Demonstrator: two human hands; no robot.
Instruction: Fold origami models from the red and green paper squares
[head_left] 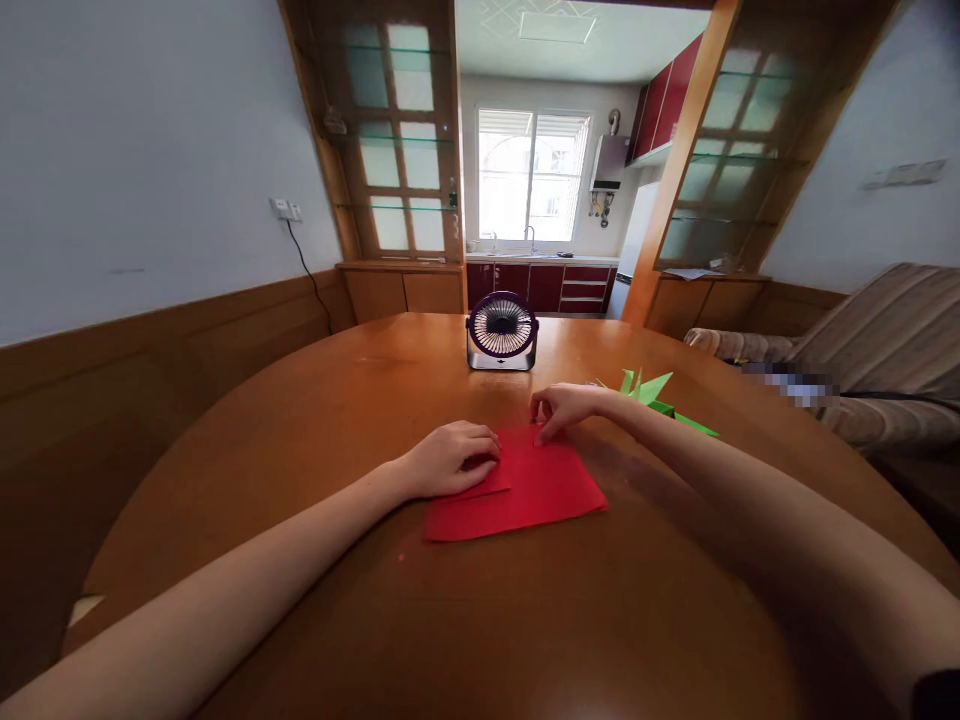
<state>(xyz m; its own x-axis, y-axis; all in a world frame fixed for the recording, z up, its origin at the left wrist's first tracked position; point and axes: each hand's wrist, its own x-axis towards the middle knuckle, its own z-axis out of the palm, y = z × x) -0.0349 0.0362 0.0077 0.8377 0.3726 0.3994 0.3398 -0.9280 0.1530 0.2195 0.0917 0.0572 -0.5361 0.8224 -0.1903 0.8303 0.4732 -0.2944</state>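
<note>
A sheet of red paper (555, 485) lies on the wooden table with a folded part on its left side. My left hand (454, 458) rests on that folded part, its fingers curled and pressing the paper down. At the far edge of the sheet, my right hand (566, 405) has its thumb and forefinger bent around the paper's edge. The fingertips of the right hand are partly hidden, and so is the paper under the left palm.
A small dark round fan (502, 328) stands behind the paper on the table (315, 440). Green folded paper (651, 395) lies beyond my right forearm. A striped armchair (885, 350) is at the right, and a kitchen with a window shows at the back.
</note>
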